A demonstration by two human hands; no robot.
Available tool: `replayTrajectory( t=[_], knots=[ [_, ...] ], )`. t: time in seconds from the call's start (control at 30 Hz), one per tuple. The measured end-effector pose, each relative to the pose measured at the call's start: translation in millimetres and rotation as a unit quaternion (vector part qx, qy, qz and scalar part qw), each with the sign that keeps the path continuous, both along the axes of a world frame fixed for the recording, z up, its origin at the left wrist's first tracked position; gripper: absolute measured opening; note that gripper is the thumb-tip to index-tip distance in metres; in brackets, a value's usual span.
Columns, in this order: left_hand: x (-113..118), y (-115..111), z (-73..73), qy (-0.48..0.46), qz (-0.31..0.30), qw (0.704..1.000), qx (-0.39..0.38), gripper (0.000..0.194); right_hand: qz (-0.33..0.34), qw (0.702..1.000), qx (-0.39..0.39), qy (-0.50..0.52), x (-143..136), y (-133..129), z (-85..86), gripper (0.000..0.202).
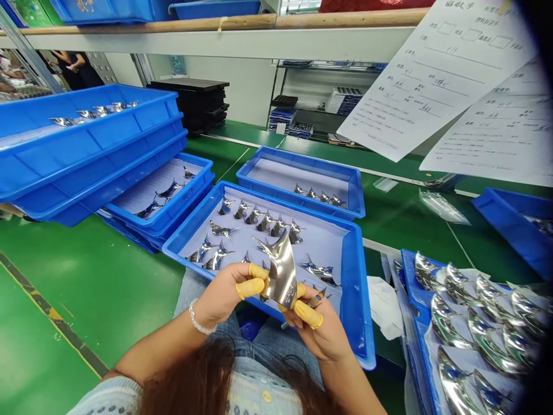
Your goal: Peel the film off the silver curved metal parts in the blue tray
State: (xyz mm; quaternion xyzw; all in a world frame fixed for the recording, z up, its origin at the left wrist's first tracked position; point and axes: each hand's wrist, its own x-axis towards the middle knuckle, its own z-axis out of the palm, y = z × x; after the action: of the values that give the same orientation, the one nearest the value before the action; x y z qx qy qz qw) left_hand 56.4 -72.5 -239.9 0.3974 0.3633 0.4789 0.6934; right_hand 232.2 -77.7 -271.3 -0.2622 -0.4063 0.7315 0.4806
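Note:
A curved, mirror-polished metal part (283, 268) with a forked upper end and lettering near its lower edge is held up in front of me. My left hand (233, 291) pinches its left edge with thumb and finger in yellow finger cots. At its lower right, my right hand (317, 323), also in yellow finger cots, grips it. A thin, pen-like object (317, 298) sticks out from the right fingers; its kind is unclear. Below the hands is a blue tray (352, 230) lined with white sheet, where several similar metal parts (265, 221) lie in rows.
Behind is another blue tray (302, 158) with several parts. Blue trays (142, 124) are stacked at left. More shiny parts (484, 323) fill a tray at right, beside a crumpled white tissue (384, 305). Paper sheets (432, 80) hang at upper right, below a shelf rail (242, 43).

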Motion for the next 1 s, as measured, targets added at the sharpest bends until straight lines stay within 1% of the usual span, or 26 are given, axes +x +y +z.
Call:
replayTrajectory(
  t=[0.17, 0.27, 0.37, 0.5, 0.63, 0.67, 0.7, 0.73, 0.77, 0.8, 0.83, 0.87, 0.93, 1.0],
  knots=[
    [-3, -2, -4.0, 0.041, -0.010, 0.998, 0.052, 0.035, -0.004, 1.000, -0.005, -0.014, 0, 0, -3.3, 0.027],
    [-5, -3, -4.8, 0.100, -0.004, 0.990, 0.104, 0.030, -0.011, 0.999, 0.003, -0.044, 0, 0, -4.5, 0.022],
    [-7, -4, -1.7, 0.157, 0.002, 0.977, 0.145, 0.026, -0.012, 0.998, 0.017, -0.055, 1, 1, -3.7, 0.017],
    [-7, -7, 4.1, 0.202, -0.002, 0.959, 0.198, 0.022, -0.004, 0.998, 0.042, -0.049, 0, 1, -0.8, 0.014],
    [-9, -4, 3.6, 0.223, -0.016, 0.949, 0.223, 0.023, -0.016, 0.995, 0.066, -0.079, 2, 1, -2.2, 0.019],
    [-10, -1, 1.4, 0.231, -0.015, 0.946, 0.226, 0.023, -0.025, 0.991, 0.081, -0.100, 5, 3, -3.6, 0.024],
    [-10, 2, -1.9, 0.243, -0.013, 0.943, 0.229, 0.025, -0.044, 0.983, 0.103, -0.147, 10, 7, -5.3, 0.029],
    [-10, 7, -6.3, 0.261, -0.008, 0.938, 0.229, 0.028, -0.071, 0.965, 0.127, -0.218, 17, 12, -7.0, 0.033],
    [-9, 12, -12.1, 0.283, -0.004, 0.932, 0.226, 0.033, -0.103, 0.937, 0.147, -0.301, 25, 20, -8.4, 0.036],
    [-7, 18, -19.2, 0.309, -0.002, 0.925, 0.220, 0.038, -0.137, 0.893, 0.159, -0.398, 35, 30, -9.6, 0.038],
    [-5, 23, -27.5, 0.333, -0.006, 0.918, 0.216, 0.041, -0.162, 0.852, 0.156, -0.473, 45, 42, -10.4, 0.035],
    [-2, 29, -36.9, 0.357, -0.015, 0.909, 0.215, 0.041, -0.180, 0.819, 0.148, -0.525, 56, 55, -11.1, 0.030],
    [5, 39, -57.5, 0.401, -0.035, 0.888, 0.220, 0.037, -0.192, 0.755, 0.127, -0.614, 76, 82, -12.6, 0.018],
    [10, 48, -77.2, 0.437, -0.055, 0.870, 0.222, 0.032, -0.179, 0.686, 0.100, -0.698, 91, 105, -16.0, 0.010]
  ],
)
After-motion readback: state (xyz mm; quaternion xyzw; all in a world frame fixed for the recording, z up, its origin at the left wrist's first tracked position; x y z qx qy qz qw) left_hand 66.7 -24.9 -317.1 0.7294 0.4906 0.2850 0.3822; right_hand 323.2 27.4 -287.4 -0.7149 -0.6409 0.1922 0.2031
